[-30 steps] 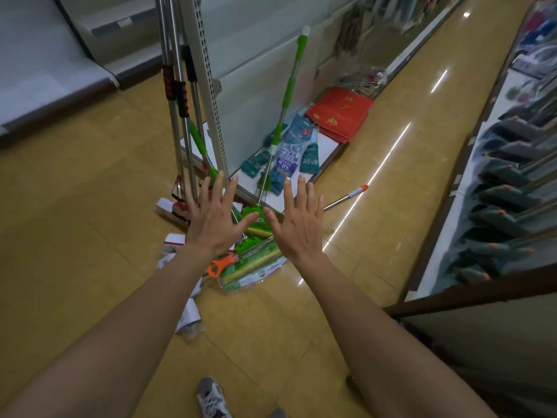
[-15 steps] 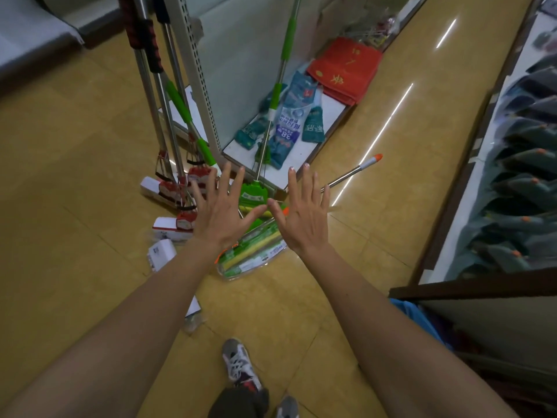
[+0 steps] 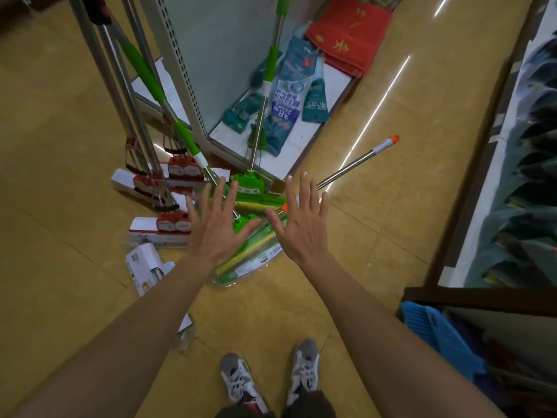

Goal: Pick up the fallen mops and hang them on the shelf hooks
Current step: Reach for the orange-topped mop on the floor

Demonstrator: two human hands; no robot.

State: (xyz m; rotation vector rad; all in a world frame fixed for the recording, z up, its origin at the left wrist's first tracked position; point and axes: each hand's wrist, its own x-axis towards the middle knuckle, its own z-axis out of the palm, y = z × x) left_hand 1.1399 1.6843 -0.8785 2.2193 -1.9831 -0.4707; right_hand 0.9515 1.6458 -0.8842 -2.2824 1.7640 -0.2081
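- Mops [image 3: 248, 184] sit in a tangled heap on the floor [image 3: 60, 267] at the corner of the shelf unit [image 3: 180, 70]. Several lean with their handles against its upright, and others lie flat.
- One orange-tipped mop [image 3: 352, 162] lies flat, its steel shaft pointing away to the right of the heap. Its lower end is hidden behind the right hand.
- One wrapped green head [image 3: 250, 257], in clear film, lies directly below both hands.
- The shafts look long, stiff and fairly light, and the polished steel is probably slick. The heads likely make each mop end-heavy, so it would swing if taken by the tip.
- The best hold looks to be on a coloured sleeve or low on the shaft near the head. The film wrap would make a poor, slippery grip.
- The left hand [image 3: 215, 233] and right hand [image 3: 301, 227] are flat with fingers spread, palms down over the heap, and grasp nothing. I cannot tell whether they touch it.
- No hooks are in view.
- Blue packets [image 3: 286, 101] and red towels [image 3: 349, 34] lie on the base shelf [image 3: 334, 86], and grey shoes [image 3: 241, 381] stand nearest the camera.
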